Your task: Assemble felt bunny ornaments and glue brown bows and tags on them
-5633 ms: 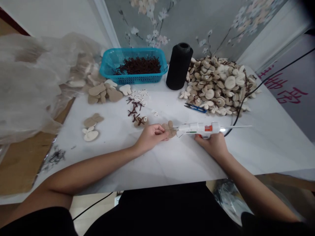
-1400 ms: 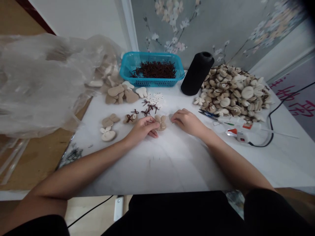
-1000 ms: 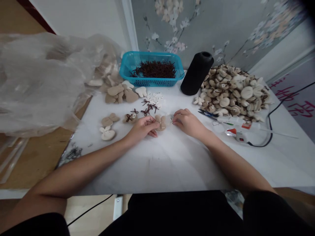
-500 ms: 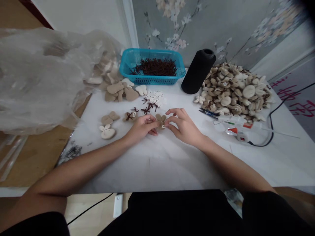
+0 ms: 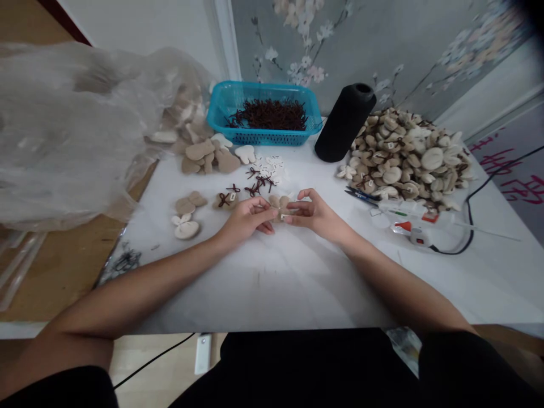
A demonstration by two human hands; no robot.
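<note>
Between my hands is a small beige padded fabric piece [image 5: 275,201] with rounded lobes. My left hand [image 5: 250,218] pinches it from the left, thumb laid across its middle. My right hand [image 5: 321,218] is closed at its right side, fingertips at a small white tag [image 5: 283,217] on the piece's lower part. The fingers partly cover both. Left of my hands lie another beige piece with a brown bow and tag [image 5: 224,200], a plain beige piece [image 5: 190,202] and a cream one [image 5: 186,226]. Just beyond are loose brown bows [image 5: 260,185] and many white tags [image 5: 271,168].
A blue basket [image 5: 264,137] of brown bows stands at the back, beside a black cylinder [image 5: 343,124]. At right are a large heap of padded pieces [image 5: 408,158], snips [image 5: 361,196] and a glue gun [image 5: 419,237] with a cord. A plastic bag [image 5: 76,136] bulges at left.
My right hand's fingers have drawn closer together and lower against the piece and its tag. My left hand keeps its pinch. The view has shifted slightly.
</note>
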